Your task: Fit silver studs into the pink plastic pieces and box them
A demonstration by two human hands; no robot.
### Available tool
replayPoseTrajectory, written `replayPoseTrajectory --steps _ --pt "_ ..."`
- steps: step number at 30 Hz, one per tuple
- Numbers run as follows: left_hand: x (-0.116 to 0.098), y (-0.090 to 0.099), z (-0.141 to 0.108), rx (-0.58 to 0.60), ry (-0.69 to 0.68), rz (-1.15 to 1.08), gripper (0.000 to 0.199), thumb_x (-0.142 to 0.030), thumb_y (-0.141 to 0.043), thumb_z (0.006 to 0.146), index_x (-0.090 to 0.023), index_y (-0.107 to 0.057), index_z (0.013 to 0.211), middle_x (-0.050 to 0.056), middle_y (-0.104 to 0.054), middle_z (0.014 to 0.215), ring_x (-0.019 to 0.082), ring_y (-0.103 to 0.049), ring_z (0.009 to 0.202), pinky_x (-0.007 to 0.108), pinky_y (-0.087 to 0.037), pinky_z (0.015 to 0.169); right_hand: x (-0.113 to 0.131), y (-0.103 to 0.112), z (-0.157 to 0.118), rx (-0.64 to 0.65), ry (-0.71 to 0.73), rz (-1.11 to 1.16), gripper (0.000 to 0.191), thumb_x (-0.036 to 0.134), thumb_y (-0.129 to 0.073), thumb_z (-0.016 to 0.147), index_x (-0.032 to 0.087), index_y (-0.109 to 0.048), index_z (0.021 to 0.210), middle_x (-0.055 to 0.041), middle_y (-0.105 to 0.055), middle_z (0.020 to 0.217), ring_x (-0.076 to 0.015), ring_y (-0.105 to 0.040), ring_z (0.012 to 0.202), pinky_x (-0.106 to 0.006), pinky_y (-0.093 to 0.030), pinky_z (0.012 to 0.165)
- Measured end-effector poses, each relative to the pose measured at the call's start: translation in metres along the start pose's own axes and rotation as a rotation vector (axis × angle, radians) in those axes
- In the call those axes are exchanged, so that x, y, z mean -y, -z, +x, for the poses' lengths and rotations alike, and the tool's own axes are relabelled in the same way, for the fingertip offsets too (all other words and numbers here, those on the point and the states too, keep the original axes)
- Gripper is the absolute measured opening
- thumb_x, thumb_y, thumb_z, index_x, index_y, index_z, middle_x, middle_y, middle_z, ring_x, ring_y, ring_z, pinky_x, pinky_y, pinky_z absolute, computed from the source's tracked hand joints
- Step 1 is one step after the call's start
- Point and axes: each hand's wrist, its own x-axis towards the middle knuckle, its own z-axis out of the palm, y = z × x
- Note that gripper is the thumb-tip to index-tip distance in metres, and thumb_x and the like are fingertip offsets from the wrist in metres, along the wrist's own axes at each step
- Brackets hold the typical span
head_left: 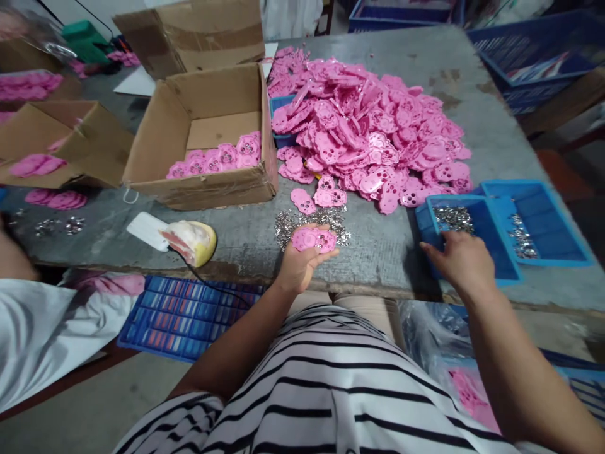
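My left hand (pixel 299 268) is closed around a flat pink plastic piece (pixel 307 239) with holes in it, held level above the table's front part. Just behind it lies a scattered heap of small shiny metal parts (pixel 283 226). My right hand (pixel 466 261) is over the near side of a blue plastic bin (pixel 489 230). Its thumb stands apart from the other fingers, which are curled over the bin, and I see nothing held in them. More small metal parts (pixel 454 217) lie in the back of that bin.
A large pile of pink pieces (pixel 368 132) covers the table's middle. An open cardboard box (pixel 217 189) holds a row of pink pieces. A second blue bin (pixel 562 233) adjoins the first. A computer mouse-sized yellow-and-white object (pixel 201 243) lies left. Another person's sleeve (pixel 47 334) shows far left.
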Motion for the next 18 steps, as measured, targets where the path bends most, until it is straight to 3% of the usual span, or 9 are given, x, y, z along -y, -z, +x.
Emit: replayPoseTrajectory --steps 2,5,10,13,18 --pt "0.001 0.001 0.0 -0.034 -0.013 0.023 0.049 -0.011 -0.067 0.059 -0.021 -0.048 0.103 0.005 -0.068 0.11 0.027 -0.064 0.106 0.062 -0.046 0.096 0.002 0.0 -0.005 0.077 0.003 -0.094 0.013 0.025 -0.053 0.088 0.016 -0.061 0.087 -0.0198 -0.065 0.091 -0.0318 -0.06 0.09 -0.037 -0.037 0.067" --pt "0.0 0.004 -0.002 -0.079 -0.033 0.055 0.051 -0.011 -0.066 0.057 -0.022 -0.045 0.103 0.004 -0.07 0.102 0.026 -0.067 0.099 0.062 -0.05 0.091 0.011 -0.008 -0.013 0.069 -0.006 -0.146 0.015 0.023 -0.05 0.087 0.016 -0.063 0.09 -0.0171 -0.068 0.094 -0.0267 -0.062 0.078 -0.032 -0.032 0.056" --pt "-0.005 0.01 -0.007 -0.133 0.042 0.105 0.053 -0.009 -0.065 0.057 -0.021 -0.044 0.104 0.002 -0.069 0.096 0.025 -0.069 0.095 0.057 -0.056 0.084 0.023 -0.021 -0.02 0.055 0.135 -0.088 0.025 0.034 -0.048 0.09 0.018 -0.067 0.094 -0.0127 -0.07 0.093 -0.0241 -0.063 0.074 -0.03 -0.033 0.055" --pt "-0.008 0.013 -0.01 -0.142 0.108 0.131 0.045 -0.012 -0.064 0.058 -0.02 -0.047 0.099 0.001 -0.068 0.09 0.025 -0.071 0.089 0.049 -0.06 0.077 0.024 -0.021 -0.012 0.086 0.157 -0.038 0.033 0.036 -0.04 0.095 0.019 -0.069 0.099 -0.0119 -0.07 0.095 -0.0242 -0.064 0.08 -0.03 -0.036 0.058" --pt "-0.009 0.014 -0.012 -0.117 0.155 0.173 0.042 -0.018 -0.064 0.061 -0.019 -0.049 0.1 0.006 -0.07 0.087 0.024 -0.072 0.075 0.028 -0.056 0.05 0.023 -0.018 0.007 0.195 0.158 -0.123 0.022 0.031 -0.058 0.085 0.021 -0.07 0.1 -0.0104 -0.067 0.104 -0.0236 -0.064 0.087 -0.028 -0.036 0.058"
